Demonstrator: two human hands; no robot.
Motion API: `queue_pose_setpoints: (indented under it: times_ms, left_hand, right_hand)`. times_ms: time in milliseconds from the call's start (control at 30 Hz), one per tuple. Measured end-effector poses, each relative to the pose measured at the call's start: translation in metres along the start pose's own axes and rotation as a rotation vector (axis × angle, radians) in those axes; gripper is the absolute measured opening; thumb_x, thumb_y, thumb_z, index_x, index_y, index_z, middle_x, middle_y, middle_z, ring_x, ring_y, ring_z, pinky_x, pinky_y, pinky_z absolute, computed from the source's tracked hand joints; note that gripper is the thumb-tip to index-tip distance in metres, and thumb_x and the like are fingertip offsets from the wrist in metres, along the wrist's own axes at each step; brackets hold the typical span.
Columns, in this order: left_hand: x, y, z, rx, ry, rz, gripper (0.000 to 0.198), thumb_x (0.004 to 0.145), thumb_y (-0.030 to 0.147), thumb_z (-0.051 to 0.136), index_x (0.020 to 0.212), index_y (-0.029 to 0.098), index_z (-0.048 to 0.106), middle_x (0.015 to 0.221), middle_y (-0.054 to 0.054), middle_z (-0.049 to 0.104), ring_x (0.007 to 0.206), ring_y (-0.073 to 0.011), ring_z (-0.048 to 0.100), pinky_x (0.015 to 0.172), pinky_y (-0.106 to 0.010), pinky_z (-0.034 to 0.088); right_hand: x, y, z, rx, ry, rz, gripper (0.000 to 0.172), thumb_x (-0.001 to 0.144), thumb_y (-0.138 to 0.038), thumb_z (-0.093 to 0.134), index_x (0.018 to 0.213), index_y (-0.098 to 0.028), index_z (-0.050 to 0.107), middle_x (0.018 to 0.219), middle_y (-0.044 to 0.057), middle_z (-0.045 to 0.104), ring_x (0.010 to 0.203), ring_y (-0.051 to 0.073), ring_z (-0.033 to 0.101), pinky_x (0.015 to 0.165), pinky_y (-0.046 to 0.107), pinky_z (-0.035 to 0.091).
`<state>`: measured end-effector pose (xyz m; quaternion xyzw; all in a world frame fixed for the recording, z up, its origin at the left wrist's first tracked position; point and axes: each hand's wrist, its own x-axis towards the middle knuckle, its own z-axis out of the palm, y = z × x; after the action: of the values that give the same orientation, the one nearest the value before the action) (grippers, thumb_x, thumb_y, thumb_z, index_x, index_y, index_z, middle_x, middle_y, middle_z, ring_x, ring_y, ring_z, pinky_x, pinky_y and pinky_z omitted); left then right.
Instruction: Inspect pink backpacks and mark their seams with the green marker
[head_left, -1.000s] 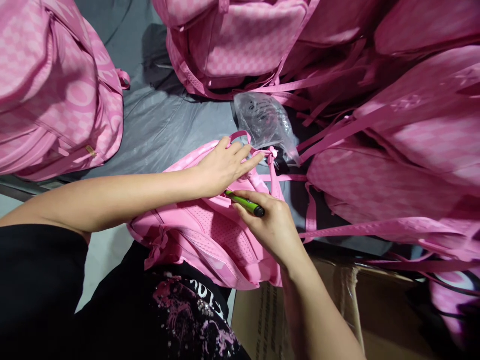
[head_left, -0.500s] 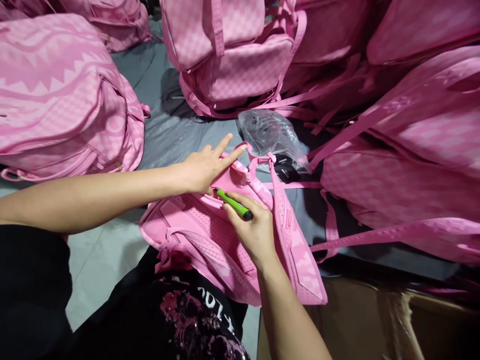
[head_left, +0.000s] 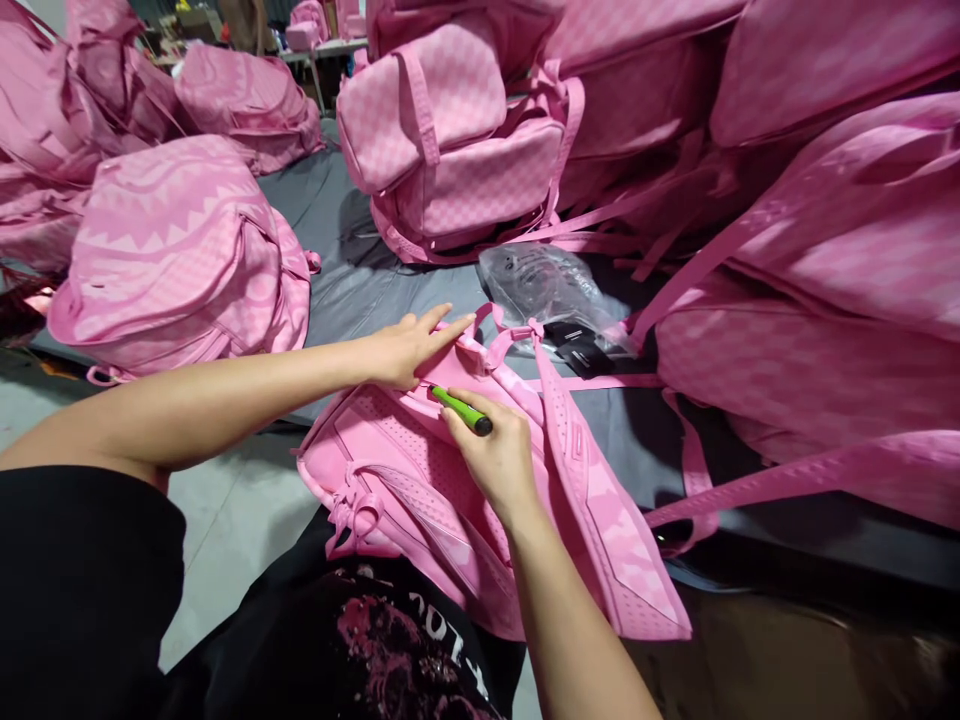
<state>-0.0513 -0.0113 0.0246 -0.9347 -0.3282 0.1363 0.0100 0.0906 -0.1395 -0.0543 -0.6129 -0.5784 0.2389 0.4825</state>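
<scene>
A pink backpack (head_left: 435,440) lies against my lap and the table edge, with its perforated back panel and straps facing up. My left hand (head_left: 409,350) rests on the top of it with the fingers spread. In my right hand (head_left: 499,450) is a green pen (head_left: 461,410) with a black end, its tip at the pink fabric beside my left hand. A knotted strap (head_left: 534,330) stands up at the backpack's top.
Pink backpacks stand on the grey-covered table (head_left: 300,210): one with a toothed pattern (head_left: 187,250) at the left, a checkered one (head_left: 480,180) behind, and a large pile (head_left: 840,350) at the right. A clear plastic bag (head_left: 547,285) lies beyond my hands.
The view has tilted up and shows more of the room behind. Both hands stay at the same part of the backpack, and the green pen remains in my right hand.
</scene>
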Motion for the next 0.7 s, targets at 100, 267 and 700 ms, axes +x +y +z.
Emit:
queue_pose_setpoints:
  times_ms: [100, 267, 700]
  left_hand:
    - [0.002, 0.002, -0.001, 0.002, -0.038, -0.031, 0.116, 0.078, 0.029, 0.072, 0.159, 0.028, -0.010, 0.167, -0.020, -0.003, 0.134, -0.0358, 0.048, 0.097, -0.039, 0.050]
    - [0.006, 0.015, 0.001, 0.094, -0.008, -0.136, 0.116, 0.077, 0.026, 0.074, 0.160, 0.028, -0.007, 0.165, -0.023, 0.009, 0.127, -0.0387, 0.052, 0.086, -0.041, 0.055]
    - [0.006, -0.011, -0.002, -0.168, -0.090, 0.025, 0.114, 0.074, 0.010, 0.064, 0.159, 0.026, -0.011, 0.166, -0.023, -0.007, 0.150, -0.0341, 0.029, 0.106, -0.038, 0.044]
  right_hand:
    - [0.002, 0.000, 0.003, 0.016, -0.018, -0.006, 0.023, 0.083, -0.028, 0.069, 0.105, -0.024, 0.077, 0.104, 0.006, 0.079, 0.094, 0.026, 0.073, 0.092, 0.044, 0.056]
    - [0.005, 0.004, 0.013, 0.079, -0.037, -0.008, 0.024, 0.085, -0.027, 0.067, 0.108, -0.024, 0.077, 0.107, 0.006, 0.078, 0.097, 0.025, 0.073, 0.092, 0.042, 0.056]
    - [-0.002, 0.000, 0.000, 0.045, -0.007, -0.004, 0.025, 0.086, -0.030, 0.066, 0.108, -0.021, 0.076, 0.102, 0.007, 0.079, 0.090, 0.026, 0.074, 0.085, 0.040, 0.058]
